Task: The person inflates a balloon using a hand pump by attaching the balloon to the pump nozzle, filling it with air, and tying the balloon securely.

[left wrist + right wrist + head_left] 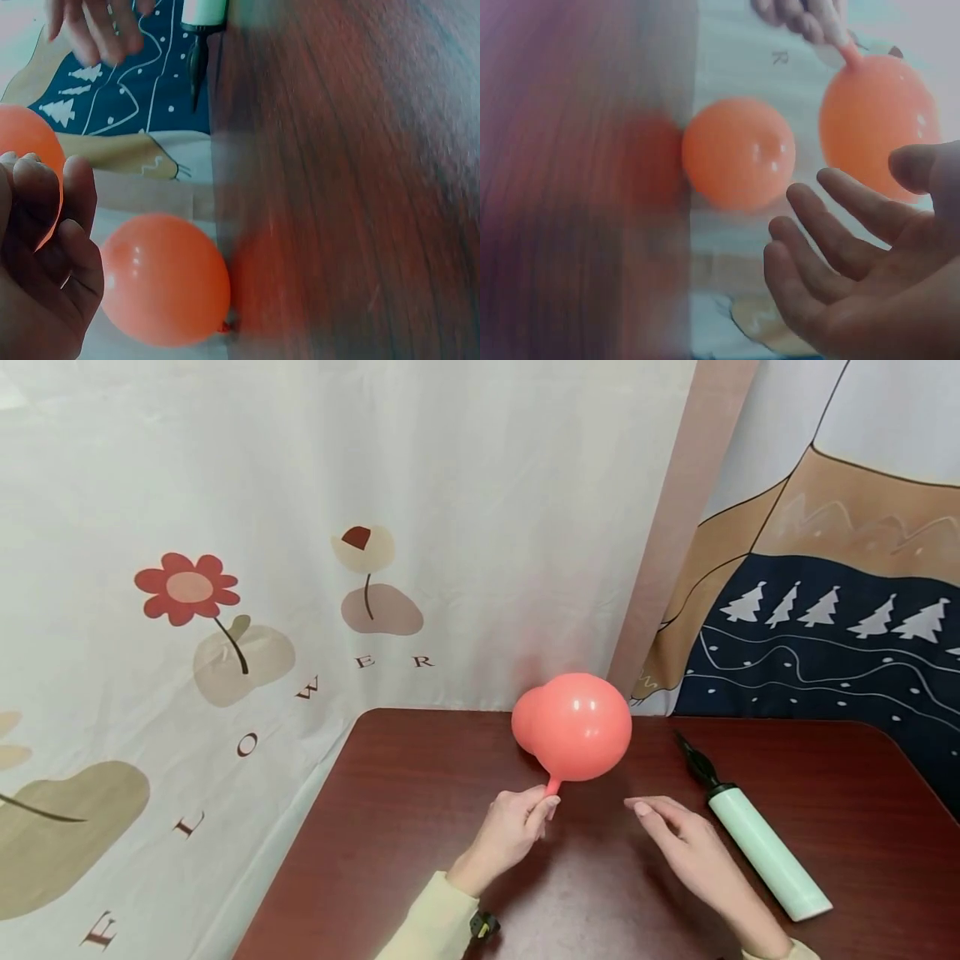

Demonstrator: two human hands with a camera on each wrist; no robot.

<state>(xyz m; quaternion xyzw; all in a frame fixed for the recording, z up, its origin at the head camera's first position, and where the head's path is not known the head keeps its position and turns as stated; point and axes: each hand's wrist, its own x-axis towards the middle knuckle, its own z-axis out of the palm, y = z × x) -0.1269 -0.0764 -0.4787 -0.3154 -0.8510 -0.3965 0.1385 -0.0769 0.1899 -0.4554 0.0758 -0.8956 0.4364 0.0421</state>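
My left hand [510, 828] pinches the neck of an inflated coral-red balloon [583, 727], which stands up above the fingers. Behind it, a second inflated balloon [525, 720] of the same colour sits on the tabletop near the back edge; its knotted end shows in the left wrist view. To the right, my right hand [693, 852] hovers over the table with fingers extended and holds nothing. Beside that hand lies a mint-green hand pump [768, 852] with a black nozzle [699, 762] pointing toward the back.
The dark reddish-brown table [375, 827] reaches back to a pale curtain [480, 527] printed with flowers and letters. At the right hangs a navy and tan printed cloth [810, 635]. A dark strap with a small device [484, 927] is on the left wrist.
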